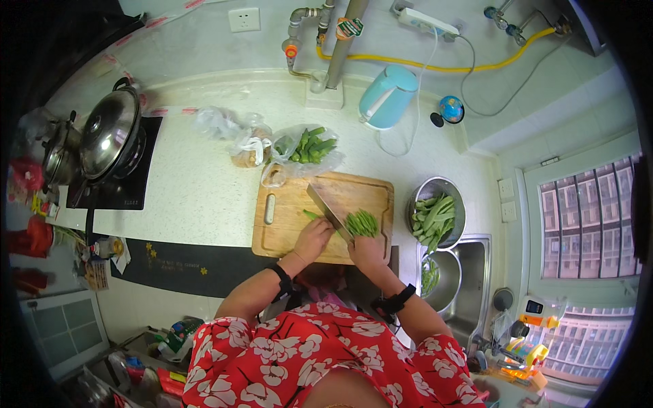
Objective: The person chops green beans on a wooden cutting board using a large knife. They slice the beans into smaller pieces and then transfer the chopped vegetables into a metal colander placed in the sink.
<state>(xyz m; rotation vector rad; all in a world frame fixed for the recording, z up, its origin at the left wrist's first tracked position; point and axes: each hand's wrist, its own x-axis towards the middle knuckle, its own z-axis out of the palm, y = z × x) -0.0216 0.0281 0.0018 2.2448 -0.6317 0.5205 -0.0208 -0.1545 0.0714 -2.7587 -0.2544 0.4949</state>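
Note:
A wooden cutting board (285, 229) lies on the counter in front of me. My right hand (366, 252) grips a kitchen knife (326, 209) near the board's front edge, its blade slanting up and left. My left hand (314, 238) rests on the board left of the blade, its fingertips at a green vegetable piece (309, 214); its fingers partly hide what they hold. Right of the blade is a pile of thin green strips (362, 223). Behind the board, okra-like green pods (312, 147) lie in an open clear plastic bag.
A metal colander (461, 204) of flat green pods stands at the right, by a metal bowl (455, 275) in the sink (479, 285). A blue kettle (388, 99) and a tied bag (250, 153) stand behind. A lidded wok (109, 132) sits on the cooktop (137, 188) at the left.

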